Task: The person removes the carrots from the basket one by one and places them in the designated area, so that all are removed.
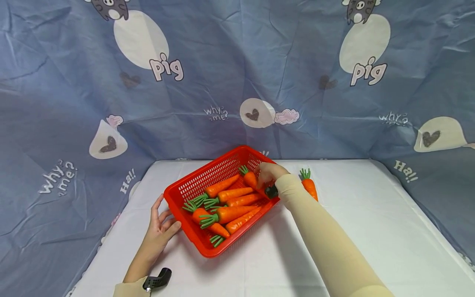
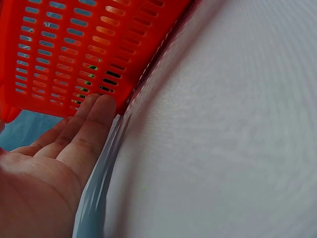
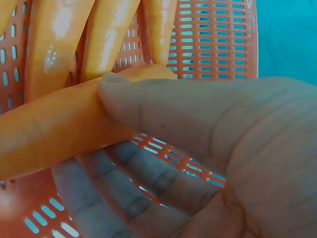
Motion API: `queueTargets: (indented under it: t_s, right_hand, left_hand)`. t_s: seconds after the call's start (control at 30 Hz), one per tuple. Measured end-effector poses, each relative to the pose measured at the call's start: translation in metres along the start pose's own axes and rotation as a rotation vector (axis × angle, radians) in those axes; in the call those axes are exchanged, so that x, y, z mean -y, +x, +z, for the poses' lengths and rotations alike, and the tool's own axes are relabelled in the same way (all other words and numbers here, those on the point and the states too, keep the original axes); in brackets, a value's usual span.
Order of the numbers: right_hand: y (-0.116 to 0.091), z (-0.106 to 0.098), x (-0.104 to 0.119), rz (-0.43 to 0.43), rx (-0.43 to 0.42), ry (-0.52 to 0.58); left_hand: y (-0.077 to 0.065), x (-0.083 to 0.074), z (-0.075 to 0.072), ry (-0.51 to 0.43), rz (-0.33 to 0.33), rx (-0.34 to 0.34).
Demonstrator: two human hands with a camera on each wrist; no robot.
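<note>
A red plastic basket (image 1: 208, 252) with slotted walls stands slantwise on the table, holding several orange carrots (image 1: 233, 213) with green tops. My left hand (image 1: 159, 231) is at its left end, fingers extended and touching the outside of the wall, as the left wrist view shows with the hand (image 2: 59, 163) beneath the slots. Inside the basket's right end, my right hand (image 1: 270, 172) grips one carrot (image 3: 54, 129). The right thumb (image 3: 148, 101) presses one side and the fingers curl around the other. The right wrist view cuts off that carrot's wide end.
Another carrot (image 1: 309, 187) lies on the white tabletop (image 1: 371, 214) right of the basket, partly hidden by my right sleeve (image 1: 326, 239). A blue printed cloth (image 1: 208, 90) hangs behind the table and along both sides.
</note>
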State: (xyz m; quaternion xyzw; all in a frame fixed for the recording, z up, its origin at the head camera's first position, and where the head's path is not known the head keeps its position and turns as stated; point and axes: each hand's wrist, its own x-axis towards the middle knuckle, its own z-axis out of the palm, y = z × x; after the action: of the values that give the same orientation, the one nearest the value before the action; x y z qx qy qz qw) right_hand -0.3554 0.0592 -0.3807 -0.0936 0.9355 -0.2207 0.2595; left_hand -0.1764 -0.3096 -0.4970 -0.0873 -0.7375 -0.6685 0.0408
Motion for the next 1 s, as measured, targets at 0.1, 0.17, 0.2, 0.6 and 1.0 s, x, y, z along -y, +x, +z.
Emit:
queueTargets:
  t_s: [0.1,0.17,0.2,0.6,1.0]
  right_hand:
    - [-0.0017,-0.0003,-0.0003,-0.015,-0.003,-0.018]
    - [-0.0027,-0.0005,-0.0005,-0.023,-0.004,-0.026]
    - [-0.0028,-0.0004,-0.0006,-0.022,-0.006,-0.029]
    - [0.001,0.0019,-0.0024,-0.024,0.003,0.065]
    - [0.0008,0.002,-0.0035,-0.007,0.016,0.136]
  left_hand:
    - [-0.0005,0.0002,-0.0002,-0.015,0.022,0.01]
    - [-0.0007,0.0002,-0.0001,-0.028,0.035,0.015]
    - [-0.0008,0.0002,-0.0001,-0.031,0.038,0.016]
    - [-0.0009,-0.001,-0.0008,-0.01,0.019,0.008]
    - [0.0002,-0.0021,-0.0009,0.006,0.005,0.007]
